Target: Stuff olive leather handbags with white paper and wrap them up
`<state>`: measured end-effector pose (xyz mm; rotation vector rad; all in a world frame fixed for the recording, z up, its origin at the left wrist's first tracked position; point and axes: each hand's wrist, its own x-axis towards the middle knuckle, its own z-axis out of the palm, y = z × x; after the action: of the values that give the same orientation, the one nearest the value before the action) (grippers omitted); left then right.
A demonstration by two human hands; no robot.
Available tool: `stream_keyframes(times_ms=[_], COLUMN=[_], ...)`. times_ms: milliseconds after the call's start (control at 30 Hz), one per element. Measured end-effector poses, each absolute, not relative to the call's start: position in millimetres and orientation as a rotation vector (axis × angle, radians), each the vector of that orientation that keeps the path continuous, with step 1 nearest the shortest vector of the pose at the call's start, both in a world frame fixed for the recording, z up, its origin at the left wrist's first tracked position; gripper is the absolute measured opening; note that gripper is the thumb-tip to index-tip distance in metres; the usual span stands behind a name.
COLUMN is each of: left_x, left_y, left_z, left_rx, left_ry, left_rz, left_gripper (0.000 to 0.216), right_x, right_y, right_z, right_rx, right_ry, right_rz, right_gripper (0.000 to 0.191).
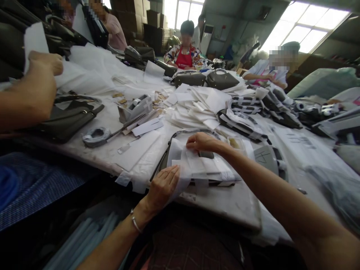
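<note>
A dark handbag (206, 154) lies at the table's near edge, mostly covered by thin white wrapping paper (197, 165). My left hand (163, 185) rests flat on the paper's near left corner, fingers stretched out together. My right hand (203, 142) lies on top of the paper over the bag, fingers curled down and pressing on it. A bracelet shows on my left wrist.
A tape dispenser (137, 107), a tape roll (97, 135) and a pile of white paper sheets (197, 108) lie further back. Another dark bag (67, 118) lies at left by a co-worker's arm (30, 93). Several people sit across the table with more bags (221, 79).
</note>
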<state>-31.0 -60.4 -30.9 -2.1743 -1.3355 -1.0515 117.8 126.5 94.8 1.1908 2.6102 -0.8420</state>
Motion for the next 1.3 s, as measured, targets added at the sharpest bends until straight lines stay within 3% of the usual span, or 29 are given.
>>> stream_keyframes(times_ms=[100,300,500,600,667,767,900,1000,1033,1100,1167,1233,1300], left_x=[-29.5,-30.8,-31.9,-31.1,-31.1,-31.4,-31.0,-30.4,-30.2,-30.4,-31.6,-34.8,-40.8], left_y=[-60.6,-60.1,-61.8,-62.0,-61.6,-60.9,-60.6,-60.5,-60.5,-60.4,-60.4,-60.5,-60.7], left_z=[-29.8,-30.1,-29.9,-31.7,-33.0,-34.5,-35.7,-36.0,-36.0,-36.0,-35.6,-34.5,-32.1], left_rx=[-2.165,-2.216,-2.223,-2.223,-2.226,-2.224,-2.195,-2.182,-2.183,-2.19,-2.184,-2.167,-2.148], left_ry=[-1.365,-1.356,-1.377,-1.382,-1.372,-1.358,-1.38,-1.381,-1.373,-1.361,-1.361,-1.386,-1.436], left_rz=[-1.094,-1.093,-1.032,-1.071,-1.102,-1.137,-1.141,-1.125,-1.125,-1.132,-1.158,-1.208,-1.278], left_gripper=[0.035,0.042,0.043,0.042,0.042,0.043,0.044,0.046,0.047,0.048,0.049,0.051,0.05], right_x=[110.2,86.6,64.6,72.9,87.6,116.1,140.7,137.6,134.0,127.7,128.5,142.5,173.2], right_y=[145.3,169.1,172.4,166.2,159.4,143.4,122.5,129.5,137.5,157.0,170.3,166.0,140.9], right_z=[91.1,81.7,68.3,67.1,73.1,83.4,75.0,65.1,66.2,77.7,100.3,127.7,151.0], right_rx=[1.158,1.245,1.334,1.365,1.448,1.404,1.069,1.223,1.38,1.782,2.143,2.295,2.212], right_ry=[2.619,2.635,2.761,2.906,3.097,3.195,2.936,2.887,2.902,2.947,3.023,3.176,3.322], right_rz=[-0.506,-0.233,-0.12,-0.078,-0.053,-0.261,-0.411,-0.395,-0.472,-0.807,-1.247,-1.531,-1.619], right_gripper=[0.017,0.013,0.025,0.047,0.051,0.033,0.047,0.016,0.015,0.023,0.045,0.058,0.049])
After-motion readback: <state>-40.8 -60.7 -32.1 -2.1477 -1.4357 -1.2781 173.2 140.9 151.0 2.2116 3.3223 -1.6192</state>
